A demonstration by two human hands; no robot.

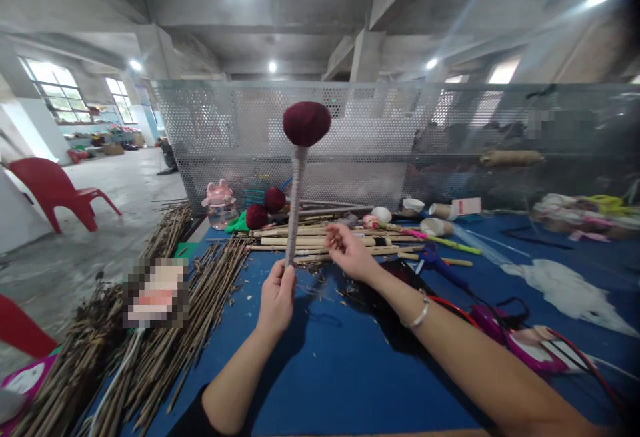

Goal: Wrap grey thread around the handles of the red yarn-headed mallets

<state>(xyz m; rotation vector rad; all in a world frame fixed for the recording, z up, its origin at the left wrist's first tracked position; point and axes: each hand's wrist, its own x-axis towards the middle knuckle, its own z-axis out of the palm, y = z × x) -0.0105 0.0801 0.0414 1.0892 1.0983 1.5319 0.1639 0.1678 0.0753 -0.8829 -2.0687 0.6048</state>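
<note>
My left hand (278, 292) is closed around the lower end of an upright stick (295, 204) wrapped in pale grey material. A dark red, rounded head (307, 124) tops the stick, like a mallet. To the right of the stick, apart from it, my right hand (349, 252) hovers over the table with its fingers loosely bent and apart. Nothing shows in it. Beyond my hands lie several pale wooden sticks (320, 241). Two more dark red balls (257, 216) sit behind them at the left.
Bundles of thin brown twigs (200, 320) cover the blue table's (320, 384) left side. A blue glue gun (440, 268), cables and a purple-and-white power strip (535, 347) lie at right. A perforated metal screen (240, 137) stands behind. A pink-lidded jar (221, 205) stands at back left.
</note>
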